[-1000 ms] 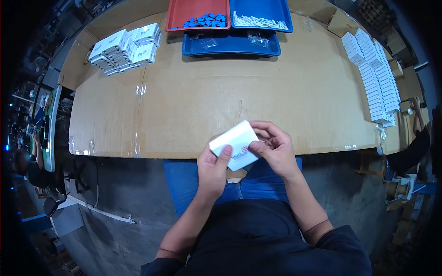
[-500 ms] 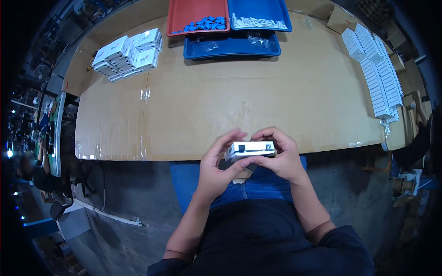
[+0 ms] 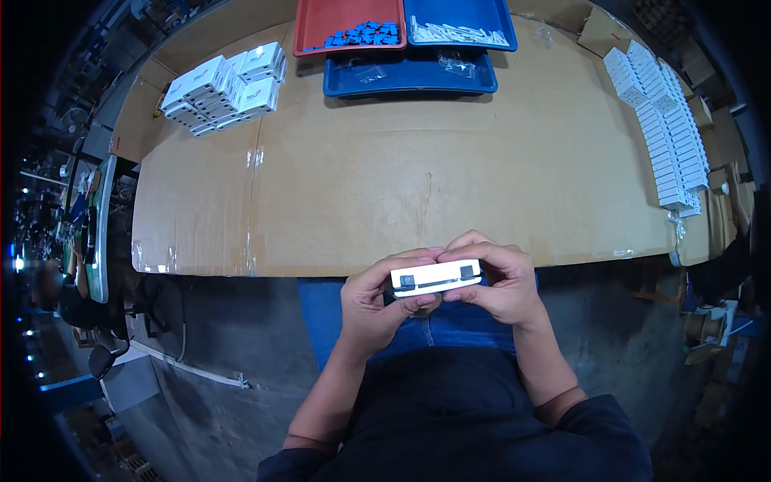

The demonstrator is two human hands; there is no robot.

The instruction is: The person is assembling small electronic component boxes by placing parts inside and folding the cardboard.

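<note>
Just past the table's front edge, over my lap, I hold a flat white plastic box (image 3: 436,276) with dark slots along the side that faces up. My left hand (image 3: 377,293) grips its left end, thumb below and fingers along the top. Around the right end my right hand (image 3: 499,279) is closed in the same way. Both sets of fingertips nearly meet at the middle of the box. Its broad faces are mostly turned out of sight.
Stacked white boxes (image 3: 217,90) stand at the table's back left, and long rows of white boxes (image 3: 662,128) at the right. At the back, a red tray (image 3: 309,28) holds blue pieces, a blue tray (image 3: 462,12) white sticks, and a lower blue tray (image 3: 409,84) clear plastic bits.
The box has turned in my hands, so a different slotted side shows. It sits slightly lower, and my left fingers have closed over its top edge.
</note>
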